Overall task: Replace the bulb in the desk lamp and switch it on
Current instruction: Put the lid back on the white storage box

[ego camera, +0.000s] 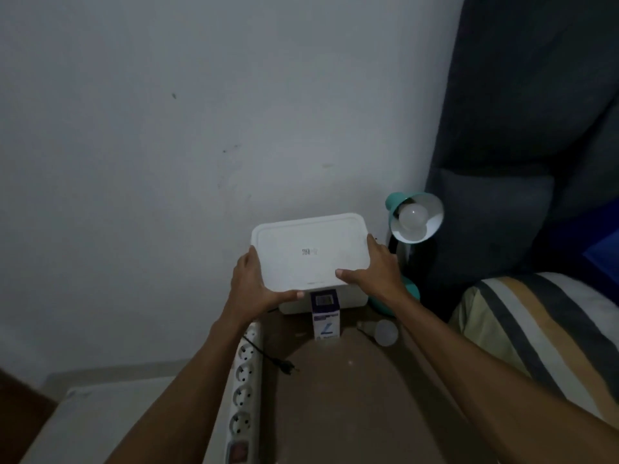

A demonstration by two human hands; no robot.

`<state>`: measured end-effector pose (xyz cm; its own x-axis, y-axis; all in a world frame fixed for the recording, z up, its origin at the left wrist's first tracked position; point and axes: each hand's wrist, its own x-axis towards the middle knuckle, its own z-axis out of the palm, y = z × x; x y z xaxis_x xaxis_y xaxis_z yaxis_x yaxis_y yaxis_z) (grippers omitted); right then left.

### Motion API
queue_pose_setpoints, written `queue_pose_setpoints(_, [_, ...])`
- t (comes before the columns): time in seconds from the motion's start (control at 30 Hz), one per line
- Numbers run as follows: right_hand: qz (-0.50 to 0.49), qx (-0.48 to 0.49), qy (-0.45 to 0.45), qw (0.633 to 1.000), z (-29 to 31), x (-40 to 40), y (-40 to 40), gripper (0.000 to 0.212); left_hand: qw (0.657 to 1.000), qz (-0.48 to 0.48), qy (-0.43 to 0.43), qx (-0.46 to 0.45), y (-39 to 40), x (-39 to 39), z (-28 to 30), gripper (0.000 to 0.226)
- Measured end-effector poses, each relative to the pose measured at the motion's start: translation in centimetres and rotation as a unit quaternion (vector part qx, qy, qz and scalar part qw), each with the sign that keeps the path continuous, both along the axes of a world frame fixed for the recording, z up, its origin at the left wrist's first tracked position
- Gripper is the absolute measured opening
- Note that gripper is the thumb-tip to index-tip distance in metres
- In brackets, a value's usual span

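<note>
Gripping a white lid [311, 252] from either side, the left hand [254, 283] clamps its near-left corner with the thumb lying along the front edge, while the right hand [375, 269] clamps the right edge, thumb pressed on top. Directly below the held lid sits a white box [351, 298], only its front wall showing. Just under the gap between the two thumbs stands a small bulb carton [325, 316], upright on the brown table [351, 396]. A loose bulb [382, 331] lies on its side beneath the right wrist. Beyond the right hand's fingers, the teal desk lamp [415, 216] tilts its shade toward the camera, a bulb (unlit) seated inside. Under the left forearm runs a white power strip [243, 396], with a black plug [288, 367] lying unplugged just beside it.
</note>
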<state>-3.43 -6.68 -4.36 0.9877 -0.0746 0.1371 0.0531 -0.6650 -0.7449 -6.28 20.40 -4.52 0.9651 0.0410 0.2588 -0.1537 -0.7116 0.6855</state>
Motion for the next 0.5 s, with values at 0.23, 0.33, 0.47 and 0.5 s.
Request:
queue_pose_setpoints(0.23, [-0.010,-0.033,0.041,0.999,-1.4,-9.3,-1.8,0.102,0.999,-0.033,0.028,-0.006,-1.0,-9.2,-1.1,0.122])
queue_pose_setpoints(0.33, [-0.014,-0.030,0.088,0.996,-4.4,-14.1,-2.6,0.106,0.997,-0.020,0.065,-0.021,-2.2,-14.4,-3.3,0.122])
queue_pose_setpoints(0.47, [-0.022,-0.009,0.116,0.993,-9.2,-19.3,-3.6,0.109,0.992,-0.001,0.125,-0.002,-4.0,-20.3,-6.5,0.118])
queue_pose_setpoints(0.5, [-0.019,-0.012,0.128,0.992,-10.3,-20.3,-3.8,0.106,0.988,0.011,0.151,0.006,-4.4,-21.5,-7.1,0.120])
